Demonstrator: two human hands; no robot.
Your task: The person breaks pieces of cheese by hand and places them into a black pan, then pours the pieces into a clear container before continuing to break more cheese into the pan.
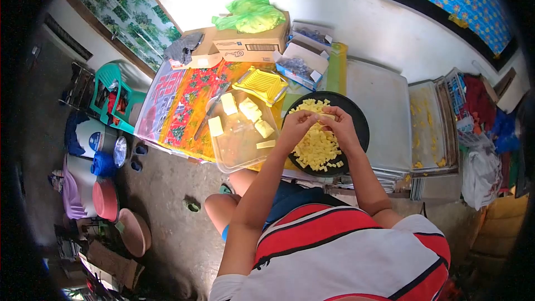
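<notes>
Above a black round tray (pixel 359 125), my left hand (pixel 298 126) and my right hand (pixel 342 128) meet with fingers pinched. Between their fingertips is a small pale yellow strip (pixel 325 116), partly covered by the fingers. Beneath them, many small yellow cut pieces (pixel 316 153) are heaped in the tray. To the left, a clear plastic tray (pixel 234 155) holds several pale yellow blocks (pixel 229 103) and a thin yellow slab (pixel 266 145). A yellow slicer with a slatted grid (pixel 261 85) rests at its far edge. Along its left side lies a long knife (pixel 210 114).
Cardboard boxes (pixel 253 44) with a green plastic bag (pixel 251 15) stand at the table's back. Stacked metal trays (pixel 379 111) are on the right. A green chair (pixel 114 92) stands at left, near basins (pixel 105 198) on the floor.
</notes>
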